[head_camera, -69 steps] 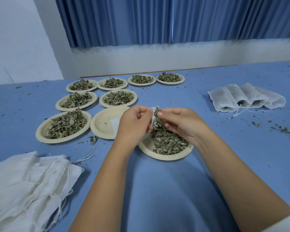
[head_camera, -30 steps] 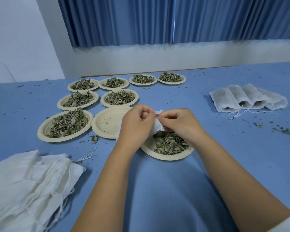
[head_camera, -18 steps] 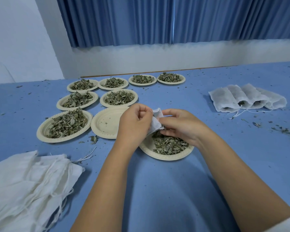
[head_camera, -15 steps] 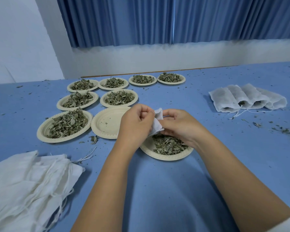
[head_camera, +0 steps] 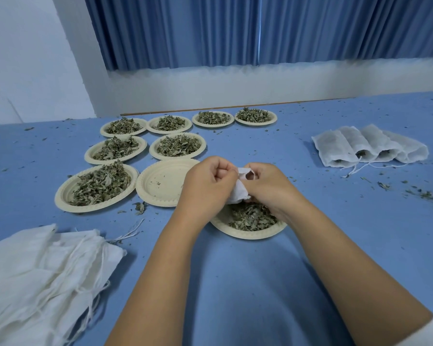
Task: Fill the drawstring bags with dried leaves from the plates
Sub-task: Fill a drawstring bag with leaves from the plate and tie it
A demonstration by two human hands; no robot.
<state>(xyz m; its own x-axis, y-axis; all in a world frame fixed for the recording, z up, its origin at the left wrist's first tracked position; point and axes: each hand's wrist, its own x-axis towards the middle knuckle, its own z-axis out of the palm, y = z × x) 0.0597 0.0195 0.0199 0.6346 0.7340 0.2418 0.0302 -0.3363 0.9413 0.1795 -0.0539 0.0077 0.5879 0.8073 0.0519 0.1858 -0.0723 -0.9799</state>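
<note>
Because the cloth is thin and limp and the dried leaves are light and crumbly, I judge the bag should be held by its hemmed mouth, not its body, or it will fold shut and spill. Nearest me, on the left, a pile of empty bags (head_camera: 35,270) lies slack on the blue table (head_camera: 235,283), well apart from the work. Beyond it both hands meet above the near plate (head_camera: 248,235), which carries a heap of leaves (head_camera: 250,217). The left hand (head_camera: 208,181) is curled tight and pinches one side of the drawstring bag (head_camera: 238,193). The right hand (head_camera: 268,188) is curled too and pinches the other side, so the mouth gapes upward between them and the body hangs just over the leaves. I cannot tell whether the right hand also has leaves in it. Farther off are an empty plate (head_camera: 160,181), more full plates (head_camera: 60,198), and filled bags (head_camera: 368,146) at the far right.
</note>
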